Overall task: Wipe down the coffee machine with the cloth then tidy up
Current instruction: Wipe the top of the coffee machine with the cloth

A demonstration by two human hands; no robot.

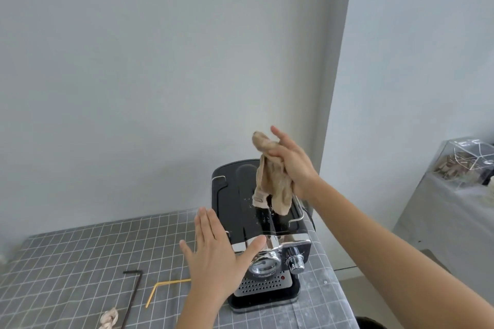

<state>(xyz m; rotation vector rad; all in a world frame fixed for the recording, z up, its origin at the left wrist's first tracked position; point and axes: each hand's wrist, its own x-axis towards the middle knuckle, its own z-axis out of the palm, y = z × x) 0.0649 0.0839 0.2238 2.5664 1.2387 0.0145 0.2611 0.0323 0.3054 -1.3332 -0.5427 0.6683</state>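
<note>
Grey checked tablecloth (80, 262), pale bare walls (133, 61), coffee machine (267, 222).

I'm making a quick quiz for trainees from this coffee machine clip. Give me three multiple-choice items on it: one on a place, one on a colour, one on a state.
1. Where is the cloth?
A. flat on the table
B. held above the coffee machine
C. inside the clear box

2. What colour is the bent straw on the table?
A. yellow
B. red
C. blue

3. How is the left hand?
A. gripping the knob
B. closed in a fist
C. open, fingers spread

Answers: 1 B, the right hand clutches it over the machine's top. 2 A, it lies yellow beside a dark bent rod. 3 C, the flat palm holds nothing.
</note>
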